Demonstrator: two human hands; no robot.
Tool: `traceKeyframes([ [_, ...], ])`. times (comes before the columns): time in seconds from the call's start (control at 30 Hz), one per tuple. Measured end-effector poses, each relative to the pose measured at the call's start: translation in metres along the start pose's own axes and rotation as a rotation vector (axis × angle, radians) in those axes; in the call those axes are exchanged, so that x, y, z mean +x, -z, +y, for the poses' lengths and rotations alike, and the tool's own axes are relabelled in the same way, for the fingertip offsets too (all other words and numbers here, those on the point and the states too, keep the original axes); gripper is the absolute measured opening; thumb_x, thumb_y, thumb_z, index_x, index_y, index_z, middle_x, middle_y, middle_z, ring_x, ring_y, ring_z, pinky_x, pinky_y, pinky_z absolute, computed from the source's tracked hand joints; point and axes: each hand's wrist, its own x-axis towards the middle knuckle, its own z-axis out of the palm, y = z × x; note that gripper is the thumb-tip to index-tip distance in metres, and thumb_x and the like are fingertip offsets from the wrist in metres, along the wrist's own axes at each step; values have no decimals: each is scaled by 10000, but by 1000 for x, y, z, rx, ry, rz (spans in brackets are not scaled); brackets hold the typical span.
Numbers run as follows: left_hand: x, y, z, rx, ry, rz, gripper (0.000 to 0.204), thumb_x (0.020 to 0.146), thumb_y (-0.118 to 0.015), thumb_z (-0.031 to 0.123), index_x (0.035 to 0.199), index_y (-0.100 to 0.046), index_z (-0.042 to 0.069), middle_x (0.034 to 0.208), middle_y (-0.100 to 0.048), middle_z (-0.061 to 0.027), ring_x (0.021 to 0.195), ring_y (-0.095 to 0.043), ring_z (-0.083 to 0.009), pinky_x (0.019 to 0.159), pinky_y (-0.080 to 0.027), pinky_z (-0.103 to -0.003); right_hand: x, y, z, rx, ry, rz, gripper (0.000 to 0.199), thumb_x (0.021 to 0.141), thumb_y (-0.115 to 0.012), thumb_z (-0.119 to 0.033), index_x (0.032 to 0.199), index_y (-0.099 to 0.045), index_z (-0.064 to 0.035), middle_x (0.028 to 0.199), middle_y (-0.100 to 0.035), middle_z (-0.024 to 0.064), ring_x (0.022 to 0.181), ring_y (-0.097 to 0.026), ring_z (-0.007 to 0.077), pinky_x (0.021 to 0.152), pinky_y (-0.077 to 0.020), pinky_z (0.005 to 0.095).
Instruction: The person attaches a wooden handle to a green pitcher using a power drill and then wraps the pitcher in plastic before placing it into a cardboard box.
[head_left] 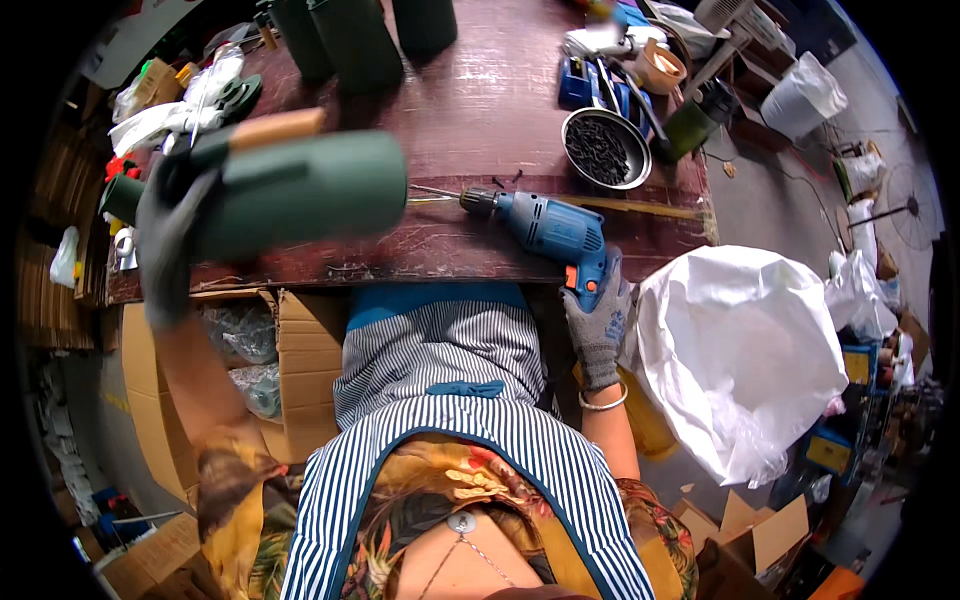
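The left hand (170,235), gloved, is wrapping its grip around the end of a green cylinder (300,195), holding it level above the table (480,110). The right hand (598,325) is closing its grip on the handle of a blue drill (545,228), whose bit is pointing at the cylinder's open end. Held by one end only, the cylinder may be tipping or twisting if the bit catches, and the bit could be skidding toward the glove.

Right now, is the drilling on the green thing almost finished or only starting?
Can't tell exactly. Done, maybe: three green cylinders stand at the bench's far edge. In hand: the left hand holds a green cylinder sideways above the bench, and the right hand grips the blue drill, its bit pointing at the cylinder's end. Left: a bowl of dark screws sits untouched.
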Motion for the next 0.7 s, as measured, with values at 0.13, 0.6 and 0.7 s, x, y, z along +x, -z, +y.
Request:
traceKeyframes([
  [0.13, -121, -31, -67, -332, 425, -159, 321, 896, -724, 112, 1196, -635, 42, 1092, -661, -44, 995, -627, -129, 898, -515, -272, -12, -6, 5, 127, -68, -79, 1022, 727, -765, -246, 1572, -224, -52, 1418, -434, 274, 1263, -463, 448, 1092, -380, 498],
  [0.6, 10, -231, -41, 453, -278, -369, 302, 883, -733, 282, 1105, -704, 79, 1063, -696, -119, 1017, -664, -283, 903, -509, -381, -13, 0, 7, 173, 47, -88, 1009, 772, -757, -186, 1579, -178, -8, 1471, -383, 281, 1301, -437, 452, 1077, -401, 493],
  [0.7, 47, -323, -47, 897, -314, -506, 361, 852, -723, 440, 1019, -715, 120, 1119, -634, -145, 1077, -596, -354, 944, -479, -455, -11, 7, 2, 186, 26, -128, 1003, 777, -760, -188, 1584, -187, -28, 1472, -384, 286, 1283, -461, 453, 1066, -420, 492],
])
